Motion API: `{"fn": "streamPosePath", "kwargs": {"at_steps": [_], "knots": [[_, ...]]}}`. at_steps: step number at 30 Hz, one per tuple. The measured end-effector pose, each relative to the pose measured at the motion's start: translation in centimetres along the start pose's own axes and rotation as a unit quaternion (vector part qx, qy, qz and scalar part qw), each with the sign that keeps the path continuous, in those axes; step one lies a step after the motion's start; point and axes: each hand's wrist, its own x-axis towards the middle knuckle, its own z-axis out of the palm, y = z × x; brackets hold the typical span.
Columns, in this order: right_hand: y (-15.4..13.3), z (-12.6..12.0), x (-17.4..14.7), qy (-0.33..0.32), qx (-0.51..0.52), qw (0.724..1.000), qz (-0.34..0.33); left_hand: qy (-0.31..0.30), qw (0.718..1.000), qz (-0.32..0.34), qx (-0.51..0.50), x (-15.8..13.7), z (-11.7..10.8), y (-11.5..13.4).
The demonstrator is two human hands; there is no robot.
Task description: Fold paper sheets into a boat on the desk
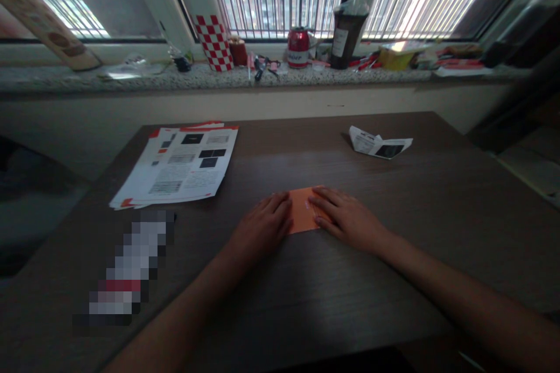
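Observation:
A small orange sheet of paper (301, 213) lies flat near the middle of the dark wooden table (271, 291). My left hand (265, 221) rests over its left end, fingers stretched out and close together. On its right end my right hand (343, 215) presses down with the fingers spread and flat. Both ends of the paper are partly hidden under the fingers. Farther back on the right stands a folded printed paper (378, 145), shaped like a little boat.
A stack of printed sheets (188, 163) lies at the back left, with a pixelated object (131, 265) in front of it. Along the windowsill (153, 80) are a checkered bottle (212, 35), a red can (298, 48), a dark drink cup (345, 35) and assorted small items.

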Motion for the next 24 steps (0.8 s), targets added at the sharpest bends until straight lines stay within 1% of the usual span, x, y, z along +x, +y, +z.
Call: {"fn": "streamPosePath", "kwargs": {"at_steps": [5, 8, 11, 15, 19, 24], "knots": [[-0.6, -0.6, 0.5, 0.025, -0.016, 0.999, 0.021, -0.003, 1.000, 0.009, 0.001, -0.1, 0.4, 1.0], [-1.1, -0.3, 0.6, 0.031, -0.010, 0.999, 0.005, 0.004, 1.000, 0.007, -0.002, -0.2, 0.6, 1.4], [-1.2, 0.5, 0.5, 0.017, 0.003, 1.000, -0.015, 0.001, 1.000, 0.008, -0.013, -0.2, 1.0, 1.5], [-1.0, 1.5, 0.3, -0.010, 0.012, 1.000, -0.005, -0.020, 1.000, 0.000, -0.012, -0.3, 1.5, 1.4], [-1.0, 1.7, 0.2, -0.018, 0.009, 1.000, 0.012, -0.031, 0.999, -0.015, -0.002, -0.4, 1.6, 1.5], [-1.5, 1.4, 0.3, -0.008, 0.010, 1.000, 0.022, -0.034, 0.999, -0.022, 0.002, -0.5, 1.3, 1.6]]}}
